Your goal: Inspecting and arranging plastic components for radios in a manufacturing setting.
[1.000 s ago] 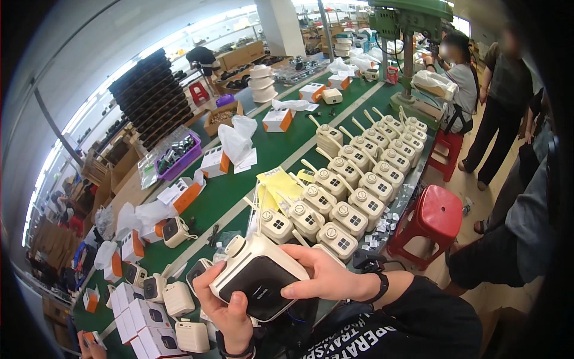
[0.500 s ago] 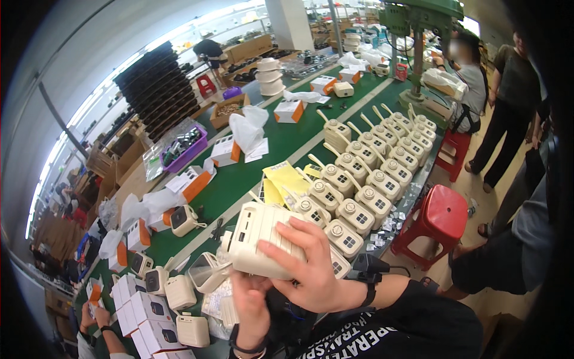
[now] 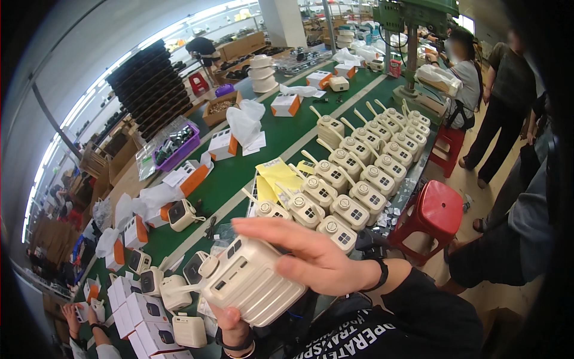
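A cream jerrycan-shaped device (image 3: 272, 293) with ribbed sides, a round knob and a row of ports is tilted in front of me. My left hand (image 3: 232, 330) grips it from beneath at its lower left end, with most fingers hidden behind the body. Over its upper right edge lies my right hand (image 3: 305, 254), fingers stretched out straight and close together. Whether the right palm presses on the casing I cannot tell. Just beyond, several like devices (image 3: 353, 212) stand upright in rows, each with a knob, a strap and a dark four-pane patch.
Yellow sheets (image 3: 278, 182) lie beside the rows on the green table (image 3: 245, 170). White boxes (image 3: 149, 311) are stacked at near left, by another person's hands (image 3: 84, 312). A red stool (image 3: 433, 209) stands at right, below a green drill press (image 3: 412, 60); people stand beyond.
The device has come lower and turned, so its port side faces up more. My right hand has gone from curled fingers on the ribs to stretched fingers; my left now holds the device's lower end.
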Motion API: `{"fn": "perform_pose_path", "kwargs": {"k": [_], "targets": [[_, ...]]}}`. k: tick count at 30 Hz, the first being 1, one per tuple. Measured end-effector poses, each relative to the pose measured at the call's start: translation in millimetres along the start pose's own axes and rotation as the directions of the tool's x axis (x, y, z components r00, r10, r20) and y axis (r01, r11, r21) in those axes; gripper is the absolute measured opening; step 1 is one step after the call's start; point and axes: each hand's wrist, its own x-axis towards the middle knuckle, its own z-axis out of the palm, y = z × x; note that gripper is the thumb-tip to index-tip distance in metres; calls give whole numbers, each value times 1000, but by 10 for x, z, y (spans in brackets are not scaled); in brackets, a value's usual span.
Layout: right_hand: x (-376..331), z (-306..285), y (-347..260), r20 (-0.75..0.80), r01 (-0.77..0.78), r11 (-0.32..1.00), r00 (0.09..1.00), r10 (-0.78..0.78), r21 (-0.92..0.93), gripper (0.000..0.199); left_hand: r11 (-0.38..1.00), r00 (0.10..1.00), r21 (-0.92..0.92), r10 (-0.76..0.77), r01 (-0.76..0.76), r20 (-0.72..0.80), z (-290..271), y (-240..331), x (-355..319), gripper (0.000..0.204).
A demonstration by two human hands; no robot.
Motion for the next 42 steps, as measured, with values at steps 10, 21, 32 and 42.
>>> {"fn": "perform_pose_path", "kwargs": {"k": [10, 21, 32, 42], "targets": [[42, 36, 132, -18, -228, 937, 970, 242, 265, 14, 995, 995, -43, -93, 91, -36, 130, 41, 31, 95], [45, 19, 75, -31, -169, 959, 983, 180, 228, 22, 991, 993, -59, -121, 120, -11, 62, -3, -37, 93], [29, -18, 28, 83, -134, 971, 989, 120, 196, 22, 989, 991, -56, -133, 135, 29, 69, 9, -6, 90], [64, -126, -28, -9, -326, 909, 940, 340, 260, 20, 988, 984, -32, -148, 151, 97, 145, 26, 26, 90]]}}
